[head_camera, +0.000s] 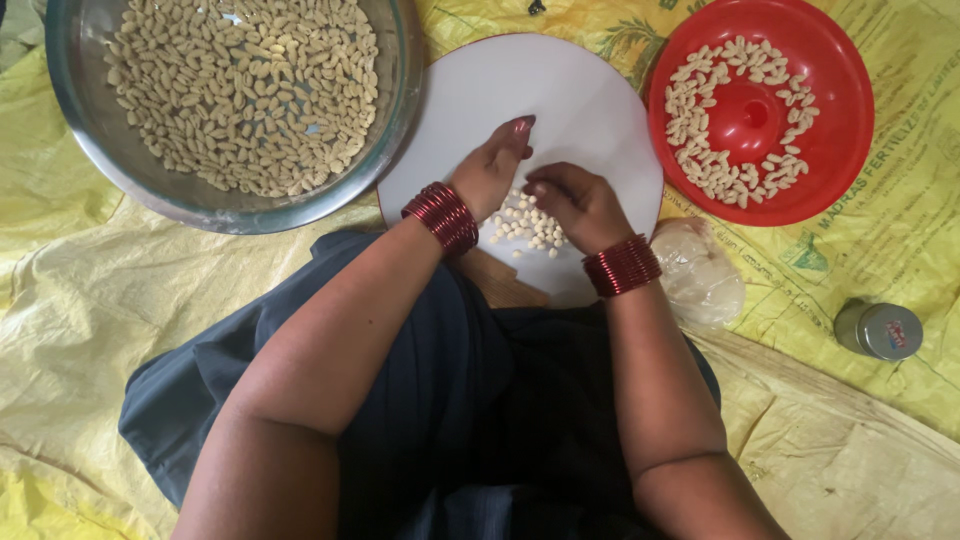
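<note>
Yellow woven sacking on the floor (120, 300), white round plate (590, 90) in the middle. Pale kernels (528, 225) heaped on it under both hands: left hand (490, 170) loosely curled, right hand (575, 200) pinched together over the heap. Light, hard, smooth, prone to rolling; best pinched singly at the sides.

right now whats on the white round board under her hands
A small heap of pale shelled kernels lies on the white board, between the left hand and right hand. Whatever lies directly beneath the palms and fingers is covered; the rest shows bare.
</note>
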